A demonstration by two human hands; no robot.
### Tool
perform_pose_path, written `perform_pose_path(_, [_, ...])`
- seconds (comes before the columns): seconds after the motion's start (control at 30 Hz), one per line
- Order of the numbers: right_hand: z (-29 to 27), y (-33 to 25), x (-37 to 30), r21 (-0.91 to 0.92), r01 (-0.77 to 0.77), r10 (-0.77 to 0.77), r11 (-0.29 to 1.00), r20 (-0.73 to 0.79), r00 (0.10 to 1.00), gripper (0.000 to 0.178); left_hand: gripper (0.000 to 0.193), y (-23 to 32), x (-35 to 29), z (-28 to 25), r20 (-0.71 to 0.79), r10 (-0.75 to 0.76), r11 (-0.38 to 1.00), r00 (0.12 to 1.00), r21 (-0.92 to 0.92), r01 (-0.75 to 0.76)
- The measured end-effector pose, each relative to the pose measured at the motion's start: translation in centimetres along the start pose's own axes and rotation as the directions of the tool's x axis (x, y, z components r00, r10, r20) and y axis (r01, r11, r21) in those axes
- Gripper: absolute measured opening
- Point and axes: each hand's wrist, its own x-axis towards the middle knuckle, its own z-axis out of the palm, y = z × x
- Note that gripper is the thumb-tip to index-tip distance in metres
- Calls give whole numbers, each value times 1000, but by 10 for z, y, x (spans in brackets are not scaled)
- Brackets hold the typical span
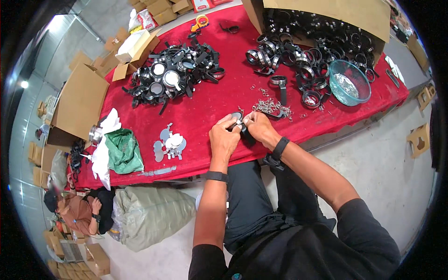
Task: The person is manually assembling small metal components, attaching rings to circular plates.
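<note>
At the table's near edge, both my hands close round a small black round part point(238, 116) with a pale face. My left hand point(224, 136) grips it from the left, thumb and fingers pressed together. From the other side my right hand point(261, 129) pinches at it; its fingertips hide any smaller piece there. Just beyond the right hand lie a heap of small metal clips point(269, 104) and a black ring with a straight handle point(279, 83). To the left of my hands is a scatter of pale round discs point(173, 143).
A pile of black ring parts with discs point(172, 74) lies at the far left. Right of it, more rings spill from a cardboard box point(326, 9). A glass-like bowl point(358, 84) holds small silvery pieces. A green bag point(123, 151) lies left. Another person point(77, 212) sits beyond a sack point(151, 212).
</note>
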Motion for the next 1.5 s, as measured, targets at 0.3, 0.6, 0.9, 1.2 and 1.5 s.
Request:
perform_pose_path(0.3, [-12,-10,-30,-334,575,-606,747,15,795,10,38,4,-4,1,-17,-41,999,999,11,41])
perform_pose_path(0.6, [-59,-33,-32,-657,651,-778,381,153,609,17,44,-5,-5,-8,29,40,999,999,18,-40])
perform_pose_path(0.9, [-107,-10,-11,-896,441,-615,54,318,721,8,76,4,-15,-12,111,137,990,984,16,-140])
perform_pose_path(1.2, [-88,-15,-28,-843,515,-817,151,187,545,3,78,6,-17,-12,90,112,994,990,-13,-112])
perform_pose_path(1.5, [-106,-12,-48,-728,685,-612,31,528,589,15,76,0,-18,-8,53,142,990,988,20,-143])
